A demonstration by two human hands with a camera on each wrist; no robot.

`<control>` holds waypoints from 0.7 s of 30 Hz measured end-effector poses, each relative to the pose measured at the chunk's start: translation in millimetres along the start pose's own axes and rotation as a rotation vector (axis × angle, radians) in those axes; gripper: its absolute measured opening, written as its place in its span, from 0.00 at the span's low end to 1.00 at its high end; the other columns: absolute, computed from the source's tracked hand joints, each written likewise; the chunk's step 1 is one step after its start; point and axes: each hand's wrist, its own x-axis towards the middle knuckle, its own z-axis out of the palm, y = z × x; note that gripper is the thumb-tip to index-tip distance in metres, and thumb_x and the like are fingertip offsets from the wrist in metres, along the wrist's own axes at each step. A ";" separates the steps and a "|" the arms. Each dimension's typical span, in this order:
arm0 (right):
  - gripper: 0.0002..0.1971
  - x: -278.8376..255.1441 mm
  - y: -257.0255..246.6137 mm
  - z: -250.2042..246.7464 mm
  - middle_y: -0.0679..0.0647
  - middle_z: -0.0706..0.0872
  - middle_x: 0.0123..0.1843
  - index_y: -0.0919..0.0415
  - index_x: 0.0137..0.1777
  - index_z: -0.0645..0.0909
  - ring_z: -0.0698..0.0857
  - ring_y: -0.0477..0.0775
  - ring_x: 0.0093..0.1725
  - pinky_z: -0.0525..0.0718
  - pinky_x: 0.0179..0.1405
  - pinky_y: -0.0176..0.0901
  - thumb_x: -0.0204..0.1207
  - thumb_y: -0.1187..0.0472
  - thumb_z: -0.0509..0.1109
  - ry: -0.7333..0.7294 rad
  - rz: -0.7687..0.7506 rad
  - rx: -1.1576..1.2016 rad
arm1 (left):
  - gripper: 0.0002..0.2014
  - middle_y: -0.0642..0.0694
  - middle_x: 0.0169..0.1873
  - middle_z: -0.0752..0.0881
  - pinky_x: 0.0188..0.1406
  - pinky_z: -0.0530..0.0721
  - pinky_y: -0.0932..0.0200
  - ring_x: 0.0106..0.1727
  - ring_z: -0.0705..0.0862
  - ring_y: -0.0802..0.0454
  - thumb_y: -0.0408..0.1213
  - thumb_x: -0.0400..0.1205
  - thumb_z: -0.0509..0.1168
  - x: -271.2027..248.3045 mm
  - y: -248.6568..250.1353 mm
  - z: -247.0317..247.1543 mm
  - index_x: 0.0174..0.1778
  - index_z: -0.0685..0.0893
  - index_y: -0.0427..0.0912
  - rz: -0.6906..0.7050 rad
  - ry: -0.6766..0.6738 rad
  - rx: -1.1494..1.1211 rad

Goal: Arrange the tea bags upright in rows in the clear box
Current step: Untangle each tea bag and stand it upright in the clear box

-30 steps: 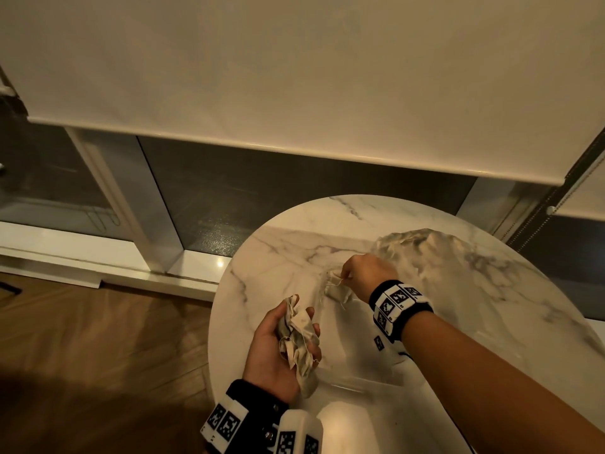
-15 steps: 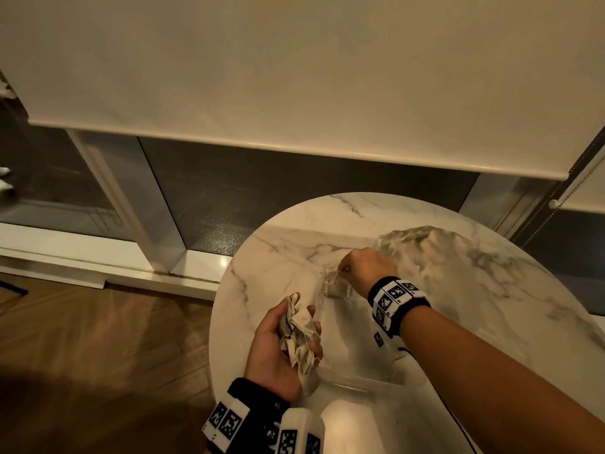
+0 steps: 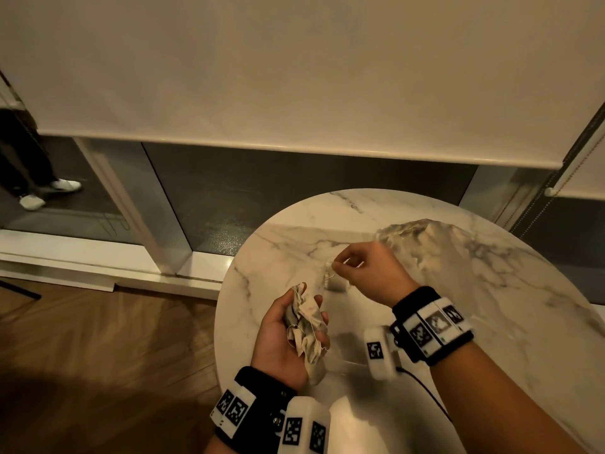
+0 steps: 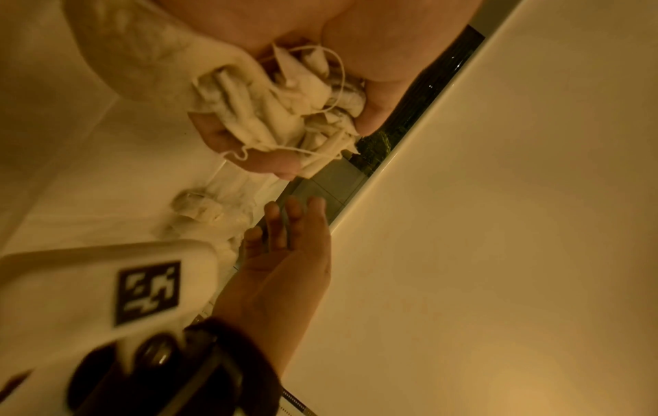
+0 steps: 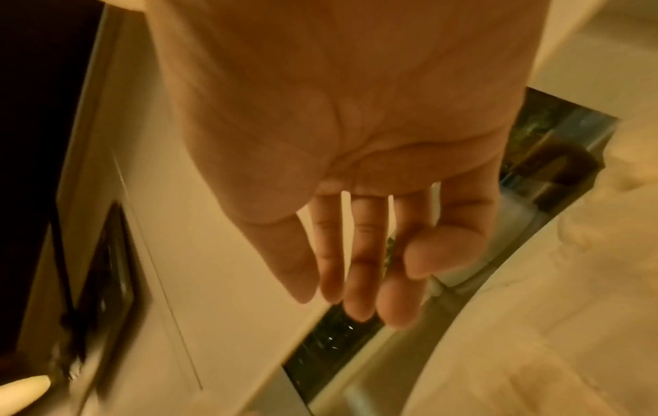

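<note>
My left hand [image 3: 306,311] sits palm up over the table's near left edge and grips a crumpled bunch of tea bags [image 3: 306,326] with loose strings [image 4: 270,107]. The clear box [image 3: 347,363] lies on the table between my hands, and its walls barely show. A tea bag [image 3: 337,285] rests low at its far end, also seen in the left wrist view [image 4: 199,208]. My right hand [image 3: 335,265] hovers just above it. Thumb and index finger pinch a thin string that hangs down to that bag. The other fingers [image 5: 356,267] are loosely extended.
The round marble table [image 3: 491,322] holds a crumpled clear plastic wrapper [image 3: 425,237] at the back right. A lowered roller blind [image 3: 294,77] and a glass wall stand beyond. A person's legs [image 3: 32,178] show behind the glass at far left. Wooden floor [image 3: 98,355] lies left of the table.
My right hand has lifted and drawn back to the right from the tea bag in the box, with the string trailing from its fingertips. The left hand keeps its bunch in place.
</note>
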 end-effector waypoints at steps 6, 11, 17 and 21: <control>0.06 -79.6 -23.3 -9.0 0.46 0.90 0.40 0.50 0.42 0.88 0.86 0.42 0.38 0.86 0.40 0.35 0.73 0.50 0.81 -0.134 -0.139 0.136 | 0.15 0.42 0.50 0.88 0.38 0.82 0.56 0.41 0.86 0.49 0.49 0.80 0.67 -3.8 -14.9 11.8 0.49 0.93 0.43 0.011 -0.081 -0.016; 0.15 -96.0 -7.4 -1.7 0.42 0.85 0.39 0.46 0.42 0.85 0.83 0.42 0.37 0.86 0.39 0.46 0.62 0.38 0.78 0.006 -0.154 -0.009 | 0.17 0.40 0.52 0.86 0.75 0.69 0.51 0.56 0.83 0.43 0.49 0.81 0.67 -7.8 -31.9 22.3 0.55 0.90 0.40 -0.019 -0.060 0.021; 0.08 -102.5 -0.2 -4.2 0.44 0.87 0.35 0.49 0.37 0.85 0.85 0.42 0.34 0.86 0.39 0.46 0.71 0.47 0.76 0.090 -0.097 0.037 | 0.16 0.40 0.43 0.90 0.44 0.85 0.54 0.40 0.89 0.46 0.49 0.83 0.64 -9.0 -45.6 30.8 0.49 0.91 0.40 -0.009 -0.067 0.062; 0.07 -106.1 4.7 -11.0 0.50 0.89 0.32 0.54 0.35 0.86 0.87 0.48 0.33 0.87 0.35 0.47 0.73 0.61 0.78 0.108 -0.016 0.281 | 0.15 0.44 0.36 0.86 0.27 0.81 0.59 0.30 0.83 0.49 0.50 0.79 0.68 -4.9 -48.9 23.6 0.52 0.89 0.43 -0.040 -0.066 0.096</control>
